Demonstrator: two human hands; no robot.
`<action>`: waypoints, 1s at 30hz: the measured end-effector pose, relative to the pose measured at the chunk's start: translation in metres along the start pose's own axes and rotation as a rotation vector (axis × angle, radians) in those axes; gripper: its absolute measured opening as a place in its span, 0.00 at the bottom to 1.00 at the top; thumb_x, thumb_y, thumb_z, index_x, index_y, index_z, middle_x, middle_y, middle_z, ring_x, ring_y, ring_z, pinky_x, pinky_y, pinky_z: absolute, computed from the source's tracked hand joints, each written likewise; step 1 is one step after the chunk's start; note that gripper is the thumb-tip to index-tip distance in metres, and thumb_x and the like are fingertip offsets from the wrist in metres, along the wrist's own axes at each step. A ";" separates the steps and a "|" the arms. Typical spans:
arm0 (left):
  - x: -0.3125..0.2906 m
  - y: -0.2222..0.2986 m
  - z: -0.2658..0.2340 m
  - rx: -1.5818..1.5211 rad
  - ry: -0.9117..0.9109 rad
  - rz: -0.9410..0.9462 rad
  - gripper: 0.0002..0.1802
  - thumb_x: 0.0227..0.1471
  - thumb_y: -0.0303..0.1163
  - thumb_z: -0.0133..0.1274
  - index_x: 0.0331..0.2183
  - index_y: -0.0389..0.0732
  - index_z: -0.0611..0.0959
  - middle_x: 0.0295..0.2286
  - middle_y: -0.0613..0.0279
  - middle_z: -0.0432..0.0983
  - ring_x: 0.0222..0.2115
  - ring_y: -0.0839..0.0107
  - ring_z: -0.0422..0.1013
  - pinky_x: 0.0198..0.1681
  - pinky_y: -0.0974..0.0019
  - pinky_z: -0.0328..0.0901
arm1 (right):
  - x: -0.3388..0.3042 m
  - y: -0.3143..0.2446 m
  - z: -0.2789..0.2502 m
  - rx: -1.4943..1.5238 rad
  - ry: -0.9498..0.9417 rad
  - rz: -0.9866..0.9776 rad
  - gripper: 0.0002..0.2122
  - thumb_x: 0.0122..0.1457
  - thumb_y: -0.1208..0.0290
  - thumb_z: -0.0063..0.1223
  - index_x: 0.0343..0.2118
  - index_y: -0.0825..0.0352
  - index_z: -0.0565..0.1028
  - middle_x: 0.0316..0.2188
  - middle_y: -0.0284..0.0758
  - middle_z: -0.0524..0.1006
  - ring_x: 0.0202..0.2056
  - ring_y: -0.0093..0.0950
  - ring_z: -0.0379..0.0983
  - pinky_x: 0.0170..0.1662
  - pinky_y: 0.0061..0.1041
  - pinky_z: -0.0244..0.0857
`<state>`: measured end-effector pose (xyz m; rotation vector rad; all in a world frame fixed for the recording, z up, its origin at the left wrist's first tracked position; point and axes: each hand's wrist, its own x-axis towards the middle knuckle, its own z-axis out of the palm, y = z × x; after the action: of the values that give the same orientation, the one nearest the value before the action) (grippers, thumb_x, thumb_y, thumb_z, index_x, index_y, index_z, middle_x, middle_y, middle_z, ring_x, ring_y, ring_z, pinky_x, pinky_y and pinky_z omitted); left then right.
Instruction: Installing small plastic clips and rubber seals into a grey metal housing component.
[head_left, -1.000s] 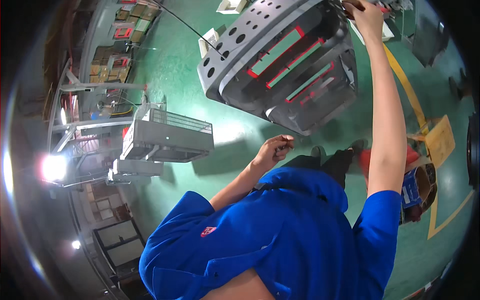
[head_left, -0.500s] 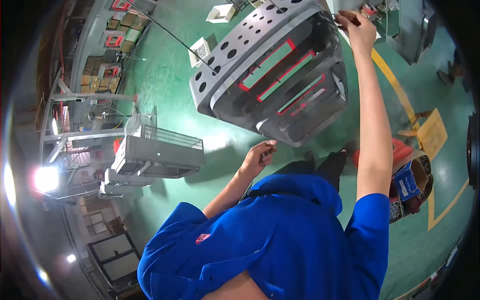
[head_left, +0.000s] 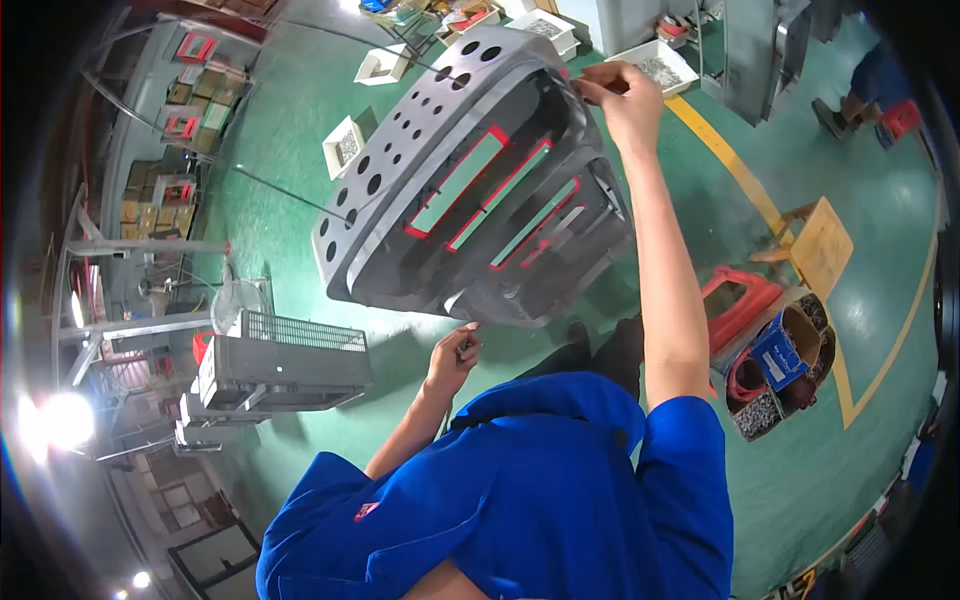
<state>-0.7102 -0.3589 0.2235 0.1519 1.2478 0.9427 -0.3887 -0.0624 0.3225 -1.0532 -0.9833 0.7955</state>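
Observation:
A large grey metal housing [head_left: 370, 262] hangs tilted in front of me. One sloping side is pierced with round holes, and red trim edges its long slots. At the housing's upper right edge is my right hand [head_left: 628, 105], its thumb and fingers pinched together; anything between the fingertips is too small to make out. Just below the lower edge, my left hand [head_left: 453, 358] is closed with the fingers curled. Something small and dark shows inside that curl, but its kind is unclear. Thin metal rods [head_left: 290, 193] reach the housing from the left.
Another grey housing [head_left: 290, 370] hangs at the left beside a fan [head_left: 240, 300]. To my right are a red stool [head_left: 745, 305], bins of small parts with a blue box [head_left: 780, 355], and a wooden stool [head_left: 822, 245]. White trays [head_left: 665, 68] stand beyond; a person [head_left: 865, 90] is far right.
My view has swung, so the housing and surroundings appear further left and mostly lower. My right hand stays by the housing's upper right edge; my left stays curled near its lower edge.

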 end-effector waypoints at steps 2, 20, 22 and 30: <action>0.003 -0.002 -0.005 -0.011 0.025 0.006 0.13 0.54 0.29 0.46 0.42 0.36 0.74 0.26 0.65 0.67 0.17 0.83 0.54 0.13 0.80 0.45 | -0.001 0.005 0.002 0.044 -0.020 -0.024 0.07 0.40 0.81 0.64 0.25 0.70 0.78 0.20 0.32 0.79 0.23 0.18 0.74 0.29 0.17 0.66; 0.019 -0.036 -0.011 -0.198 0.316 0.363 0.19 0.54 0.23 0.37 0.47 0.36 0.72 0.25 0.64 0.65 0.16 0.81 0.55 0.14 0.78 0.48 | -0.013 0.016 0.027 0.127 -0.206 0.030 0.04 0.43 0.80 0.63 0.23 0.71 0.78 0.19 0.33 0.79 0.21 0.17 0.73 0.27 0.17 0.65; 0.021 -0.036 -0.014 -0.215 0.339 0.368 0.20 0.54 0.24 0.37 0.50 0.37 0.71 0.25 0.64 0.65 0.16 0.81 0.55 0.15 0.78 0.49 | -0.022 0.011 0.032 0.079 -0.151 -0.014 0.04 0.43 0.82 0.62 0.23 0.72 0.78 0.19 0.33 0.78 0.21 0.17 0.73 0.27 0.16 0.65; 0.012 -0.043 -0.011 -0.285 0.296 0.423 0.30 0.51 0.22 0.37 0.58 0.43 0.63 0.23 0.66 0.67 0.15 0.82 0.52 0.16 0.78 0.48 | -0.027 0.030 0.064 0.327 -0.211 0.177 0.05 0.42 0.82 0.64 0.23 0.73 0.77 0.18 0.34 0.77 0.19 0.19 0.71 0.25 0.18 0.64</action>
<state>-0.6967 -0.3819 0.1865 0.0518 1.3610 1.5429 -0.4602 -0.0559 0.2980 -0.7893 -0.9055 1.1890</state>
